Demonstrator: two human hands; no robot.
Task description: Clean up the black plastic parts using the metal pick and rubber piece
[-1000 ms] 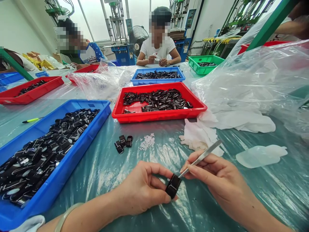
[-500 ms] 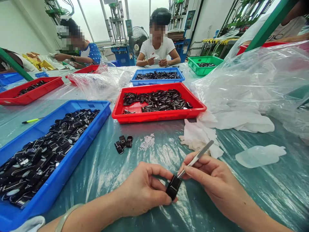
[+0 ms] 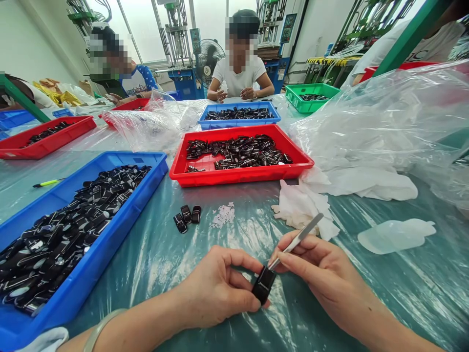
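Observation:
My left hand [image 3: 216, 288] pinches a small glossy black plastic part [image 3: 264, 285] between thumb and fingers, just above the teal table cover. My right hand [image 3: 318, 269] grips metal tweezers [image 3: 298, 239], their tip touching the top of that black part. Three similar black parts [image 3: 186, 216] lie loose on the table ahead of my hands, beside a small heap of white scraps [image 3: 224, 215]. A blue tray [image 3: 110, 230] full of black parts stands at my left. A red tray [image 3: 242, 173] with more of them stands straight ahead.
White gloves [image 3: 300, 208] and a clear plastic piece [image 3: 395, 234] lie at the right, below a big crumpled plastic sheet [image 3: 384, 122]. A green pen [image 3: 47, 183] lies far left. Other people sit across the table by a blue tray [image 3: 238, 120], red trays and a green tray [image 3: 311, 90].
The tweezers have tilted slightly and their upper end has shifted a little left. My left hand and the black part have stayed almost still.

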